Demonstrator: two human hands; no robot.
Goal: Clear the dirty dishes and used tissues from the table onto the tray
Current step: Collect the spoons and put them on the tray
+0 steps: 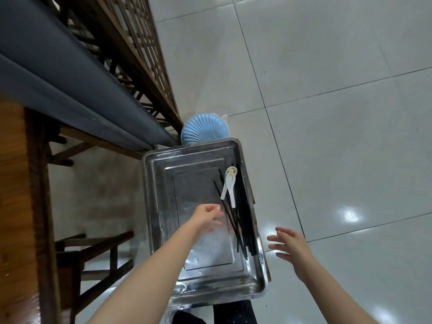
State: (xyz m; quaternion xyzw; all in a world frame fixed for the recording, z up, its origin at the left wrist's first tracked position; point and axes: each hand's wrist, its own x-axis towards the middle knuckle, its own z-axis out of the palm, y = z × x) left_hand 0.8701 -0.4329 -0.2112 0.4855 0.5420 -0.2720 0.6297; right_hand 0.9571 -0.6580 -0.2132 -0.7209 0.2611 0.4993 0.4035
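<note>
Stainless tray (163,206) carrying black chopsticks (242,230) and two white spoons (229,183) bunched along its right edge, presumably to spare the middle for dishes. Left hand (207,217) loosely open above tray centre, empty; right hand (288,245) spread, empty, just beyond the right rim. Wooden table (14,195) far left, top barely visible.

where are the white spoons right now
In the head view, the two white ceramic spoons lie in the steel tray's far right part, on the black chopsticks, beyond the left hand.
</note>
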